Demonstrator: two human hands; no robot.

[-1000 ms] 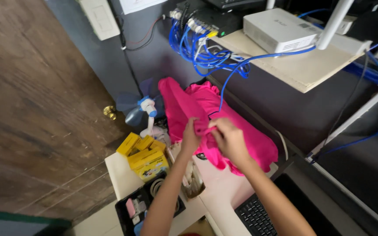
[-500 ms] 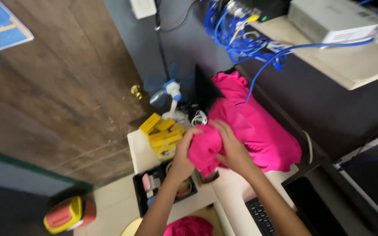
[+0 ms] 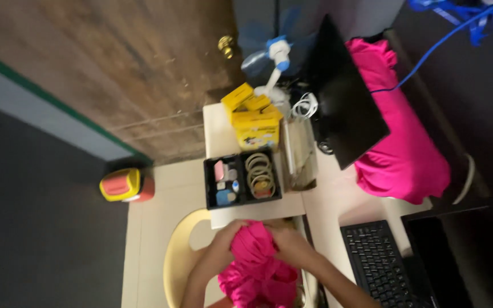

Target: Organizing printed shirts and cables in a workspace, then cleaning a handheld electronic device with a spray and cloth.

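1. Pink cloth (image 3: 256,262): bunched into a wad at the near edge of the scene, over the cream chair (image 3: 181,251). You are holding it between both hands; its loose end is hanging down toward you.
2. Left hand (image 3: 223,242): you are clenching it on the left side of the wad, fingers curled into the fabric.
3. Right hand (image 3: 292,248): you are gripping the right side of the wad, fingers pressing into the cloth.
4. Black tray (image 3: 242,179): sitting on the desk (image 3: 338,199) just beyond your hands, split into compartments. The left part is holding small pink and blue items; the right part is holding a stack of rings (image 3: 261,174).
5. Yellow boxes (image 3: 252,117): standing on the far side of the tray, touching it or nearly so.
6. Fan (image 3: 272,60): small, blue and white, standing beyond the boxes.
7. Dark panel (image 3: 343,100): leaning at a slant, right of the boxes.
8. Second pink cloth (image 3: 397,142): lying in a heap right of the panel, well apart from your hands.
9. Keyboard (image 3: 380,265): black, lying to the right of your right forearm.
10. Yellow and red container (image 3: 125,185): sitting on the floor, left of the desk.
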